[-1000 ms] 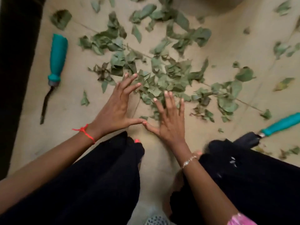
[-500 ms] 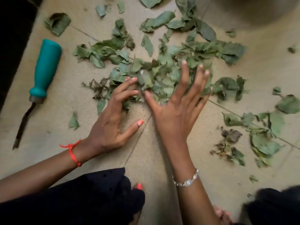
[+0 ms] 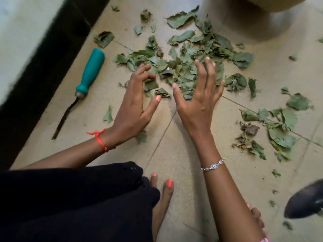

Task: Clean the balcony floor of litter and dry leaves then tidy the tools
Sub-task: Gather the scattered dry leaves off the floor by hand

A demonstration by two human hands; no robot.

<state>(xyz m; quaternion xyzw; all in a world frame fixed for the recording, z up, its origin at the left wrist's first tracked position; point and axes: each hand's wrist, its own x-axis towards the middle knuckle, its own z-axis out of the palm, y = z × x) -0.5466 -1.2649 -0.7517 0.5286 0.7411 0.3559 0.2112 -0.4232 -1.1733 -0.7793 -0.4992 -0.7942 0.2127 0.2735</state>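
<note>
On balcony floor (image 3: 174, 154), between our hands: leaf pile (image 3: 181, 70), denser than half a second back. We log left hand (image 3: 134, 105) now cupped, fingers loosely curled, gripping nothing, at pile's left edge; right hand (image 3: 197, 98) spread, fingertips over pile. Gathering nearly done, we judge. Stray leaves (image 3: 279, 130) well right; teal-handled tool (image 3: 90, 70) left, untouched.
</note>
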